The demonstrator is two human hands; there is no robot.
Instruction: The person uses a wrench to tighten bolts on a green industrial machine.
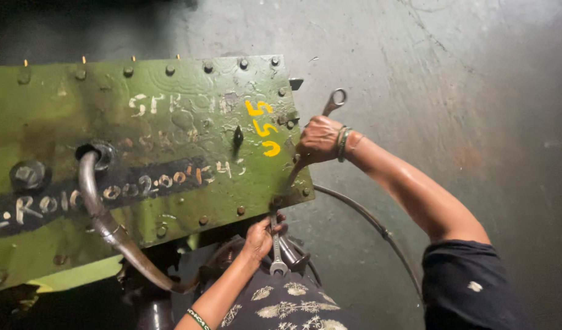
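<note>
A green painted metal cover plate (171, 104) with bolts round its rim and chalk and yellow paint marks fills the left half. My right hand (317, 140) grips a long spanner (334, 101) at the plate's right edge, with the ring end sticking up past my fist. The spanner's lower end reaches a bolt near the bottom right corner. My left hand (260, 235) is below that corner, closed on a second spanner (276, 253) that hangs downward under the plate's edge.
A curved metal pipe (103, 223) leaves a port in the plate and bends down. A large hex bolt (29, 175) sits at the far left. A thin cable (369, 219) arcs over the stained concrete floor (452, 91). Patterned dark cloth (287, 305) lies at the bottom.
</note>
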